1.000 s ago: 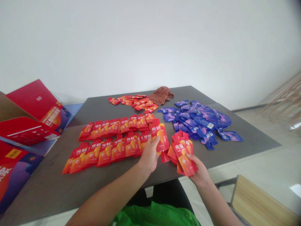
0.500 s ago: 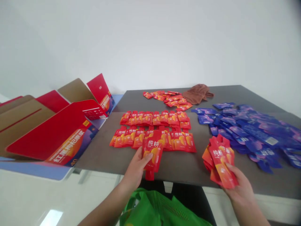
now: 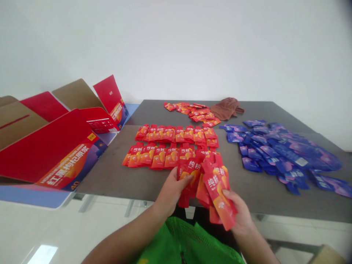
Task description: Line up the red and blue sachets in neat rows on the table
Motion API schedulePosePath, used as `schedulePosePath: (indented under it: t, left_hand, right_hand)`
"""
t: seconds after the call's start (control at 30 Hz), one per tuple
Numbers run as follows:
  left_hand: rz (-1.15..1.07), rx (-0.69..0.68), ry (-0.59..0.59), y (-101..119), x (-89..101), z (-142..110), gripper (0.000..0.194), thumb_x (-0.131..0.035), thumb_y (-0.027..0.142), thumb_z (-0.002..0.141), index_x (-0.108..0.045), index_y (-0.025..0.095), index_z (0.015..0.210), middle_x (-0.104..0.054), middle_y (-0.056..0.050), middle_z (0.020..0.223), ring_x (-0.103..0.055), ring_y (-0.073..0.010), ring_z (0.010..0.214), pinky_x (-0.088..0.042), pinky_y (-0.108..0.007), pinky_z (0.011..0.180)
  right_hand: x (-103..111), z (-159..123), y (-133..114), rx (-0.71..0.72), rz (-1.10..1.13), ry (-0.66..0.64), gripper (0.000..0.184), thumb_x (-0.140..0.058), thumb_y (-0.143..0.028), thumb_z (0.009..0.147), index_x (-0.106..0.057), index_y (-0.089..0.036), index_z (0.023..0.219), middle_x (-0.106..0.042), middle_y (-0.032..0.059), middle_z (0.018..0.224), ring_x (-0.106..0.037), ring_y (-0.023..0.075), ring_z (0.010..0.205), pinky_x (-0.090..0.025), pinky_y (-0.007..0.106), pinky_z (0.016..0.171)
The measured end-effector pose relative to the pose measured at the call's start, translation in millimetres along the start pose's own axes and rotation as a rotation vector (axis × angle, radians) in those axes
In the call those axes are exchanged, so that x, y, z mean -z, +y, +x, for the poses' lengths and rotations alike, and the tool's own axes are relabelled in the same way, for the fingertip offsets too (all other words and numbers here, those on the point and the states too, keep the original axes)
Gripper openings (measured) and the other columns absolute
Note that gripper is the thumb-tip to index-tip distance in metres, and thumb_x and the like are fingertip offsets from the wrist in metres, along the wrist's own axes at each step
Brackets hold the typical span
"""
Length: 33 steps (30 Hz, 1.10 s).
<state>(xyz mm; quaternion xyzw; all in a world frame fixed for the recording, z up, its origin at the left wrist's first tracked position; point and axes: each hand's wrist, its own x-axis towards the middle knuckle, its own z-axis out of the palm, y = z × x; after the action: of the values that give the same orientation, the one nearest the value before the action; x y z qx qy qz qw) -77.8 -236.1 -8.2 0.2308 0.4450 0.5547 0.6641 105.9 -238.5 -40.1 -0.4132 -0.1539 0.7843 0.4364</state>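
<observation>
Left hand closed around a red pouch, fingers laid across its printed face, spout hanging below the hand. Right hand pinching a loose bunch of red pouches between thumb and fingers, the pouches fanned and slanting, printed faces up, probably so that a grip on one part can hold the whole bunch. Both hands close together, over the near edge of the table, directly in front of the body. Just beyond the left hand's fingertips, rows of red pouches in two overlapping lines, shingled, likely to fit many into the space with each label showing. To the far side of the right hand, a spread of blue pouches, loosely heaped, apparently kept apart from the red by a gap. Well beyond both hands, a smaller scatter of red pouches beside a brown cloth. Left of the left hand, opened red cartons, flaps raised, beside the table. Below the hands, green mesh fabric.
</observation>
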Motion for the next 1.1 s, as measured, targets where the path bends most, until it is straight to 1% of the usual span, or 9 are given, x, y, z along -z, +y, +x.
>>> schedulePosePath:
  t: [0.2,0.4,0.47,0.53,0.67,0.77,0.93,1.03,1.1]
  left_hand:
    - [0.015,0.064,-0.056,-12.1,-12.3,2.5,0.048,-0.084,0.032,0.065,-0.064,0.022,0.107,-0.071,-0.008,0.108,-0.069,-0.0258,0.096,-0.055,-0.030,0.077]
    - [0.023,0.052,-0.028,-6.7,15.6,-5.0,0.040,-0.071,0.045,0.078,-0.064,0.026,0.113,-0.071,-0.005,0.107,-0.069,-0.0235,0.090,-0.056,-0.033,0.077]
    - [0.227,-0.078,0.018,13.0,37.7,-11.6,0.036,-0.067,0.044,0.082,-0.065,0.026,0.113,-0.072,-0.005,0.104,-0.069,-0.0222,0.088,-0.055,-0.033,0.081]
    - [0.641,-0.292,0.027,43.6,63.2,-21.5,0.027,-0.060,0.040,0.087,-0.069,0.024,0.107,-0.072,-0.006,0.105,-0.066,-0.0229,0.095,-0.051,-0.033,0.088]
    - [1.597,-0.551,-0.176,112.8,103.8,-38.3,0.026,-0.053,0.026,0.088,-0.069,0.025,0.108,-0.071,-0.006,0.107,-0.064,-0.0240,0.099,-0.042,-0.039,0.100]
    - [2.085,-0.679,-0.251,151.9,118.1,-34.1,0.022,-0.050,0.017,0.084,-0.070,0.022,0.091,-0.071,-0.006,0.091,-0.063,-0.0243,0.089,-0.024,-0.052,0.111]
    - [2.289,-0.797,-0.295,190.3,133.1,0.7,0.032,-0.041,0.012,0.087,-0.063,0.023,0.068,-0.064,-0.005,0.073,-0.057,-0.0241,0.084,-0.024,-0.053,0.110]
    - [2.228,-0.825,-0.418,196.3,144.4,26.6,0.030,-0.043,0.011,0.086,-0.064,0.023,0.068,-0.066,-0.005,0.078,-0.057,-0.0228,0.091,-0.025,-0.049,0.112]
    - [2.232,-0.872,-0.407,192.9,152.5,43.5,0.027,-0.048,0.008,0.083,-0.065,0.024,0.068,-0.068,-0.004,0.080,-0.058,-0.0200,0.095,-0.028,-0.043,0.112]
  right_hand:
    - [-16.5,-4.8,8.5,-0.031,0.002,-0.055,0.037,-0.079,-0.026,0.059,-0.066,-0.021,0.093,-0.076,0.0070,0.093,-0.073,0.0267,0.080,-0.059,0.039,0.076]
    - [-3.0,-9.1,1.0,-0.026,-0.003,0.016,0.033,-0.080,-0.031,0.054,-0.065,-0.024,0.083,-0.076,0.0063,0.090,-0.072,0.0254,0.072,-0.060,0.036,0.064]
    - [3.7,-11.2,-3.5,-0.012,-0.017,0.058,0.030,-0.080,-0.032,0.053,-0.065,-0.025,0.078,-0.076,0.0055,0.086,-0.071,0.0236,0.068,-0.059,0.035,0.062]
    - [11.2,-11.7,-7.7,0.003,-0.034,0.102,0.029,-0.080,-0.033,0.052,-0.064,-0.026,0.076,-0.075,0.0053,0.083,-0.070,0.0226,0.065,-0.060,0.034,0.061]
    - [22.3,-7.2,-12.0,0.007,-0.045,0.182,0.031,-0.081,-0.034,0.049,-0.064,-0.027,0.075,-0.075,0.0046,0.081,-0.069,0.0220,0.060,-0.060,0.034,0.056]
    - [24.6,-2.9,-10.7,-0.018,-0.045,0.199,0.031,-0.082,-0.034,0.049,-0.064,-0.027,0.073,-0.075,0.0045,0.080,-0.069,0.0215,0.060,-0.061,0.034,0.057]
    - [24.7,-2.2,-5.7,-0.027,-0.032,0.173,0.030,-0.081,-0.032,0.052,-0.064,-0.027,0.077,-0.076,0.0054,0.084,-0.071,0.0224,0.063,-0.062,0.035,0.061]
    - [25.8,-3.4,-4.0,-0.031,-0.003,0.162,0.033,-0.082,-0.031,0.052,-0.066,-0.026,0.080,-0.076,0.0061,0.086,-0.071,0.0229,0.063,-0.061,0.035,0.058]
    - [27.0,-3.7,-3.7,-0.030,0.008,0.154,0.031,-0.083,-0.031,0.052,-0.066,-0.026,0.078,-0.076,0.0065,0.082,-0.070,0.0237,0.061,-0.060,0.035,0.055]
